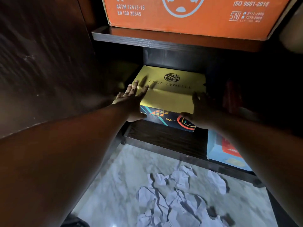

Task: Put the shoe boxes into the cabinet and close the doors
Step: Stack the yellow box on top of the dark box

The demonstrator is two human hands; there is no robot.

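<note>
On the bottom shelf [165, 138] of the dark wooden cabinet [49, 63] sits a gold shoe box [170, 90], stacked on a black patterned box [165, 117]. Both hands are against the gold box. The left hand [132, 100] lies flat on its near left corner, grip apart, fingers straight and spread over the lid, thumb down at the front of the black box. The right hand [200, 110] is at the near right edge, fingers straight along the box's side and thumb at the front corner, grip likewise apart. Bare shelf shows in front of the stack, and dark open room lies behind and to the left of it. To the right, a blue box [218, 151] rests on the same shelf, its near end reaching the shelf's front edge. An orange shoe box [188, 15] fills the upper shelf [131, 39], its front near the lip. Below, crumpled white paper [177, 194] lies on the pale marbled floor [123, 169], just before the cabinet's base.
</note>
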